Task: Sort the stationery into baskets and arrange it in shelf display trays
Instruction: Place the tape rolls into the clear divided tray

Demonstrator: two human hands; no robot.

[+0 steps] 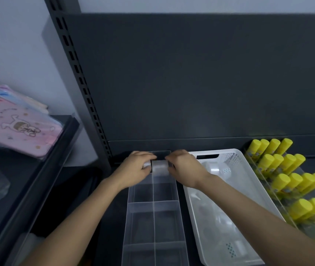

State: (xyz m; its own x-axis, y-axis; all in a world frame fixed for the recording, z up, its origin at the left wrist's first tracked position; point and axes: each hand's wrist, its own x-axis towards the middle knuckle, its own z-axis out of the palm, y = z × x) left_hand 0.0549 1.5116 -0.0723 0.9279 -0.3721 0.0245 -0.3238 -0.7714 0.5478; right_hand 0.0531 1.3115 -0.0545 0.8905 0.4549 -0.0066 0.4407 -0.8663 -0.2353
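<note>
Your left hand (136,167) has its grip curled round a tape roll (146,164). Your right hand (183,167) pinches a second roll (160,166) just beside it, at the clear tray's (153,204) far end. The white basket (235,185) sits right of that grip, with glue sticks (287,181) beyond.

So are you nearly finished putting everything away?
Not quite. The yellow glue sticks are already lined up in rows. Right now the left hand and right hand hold tape rolls at the far end of the clear tray. Every nearer slot in it looks empty, and the white basket holds more rolls to move.
</note>
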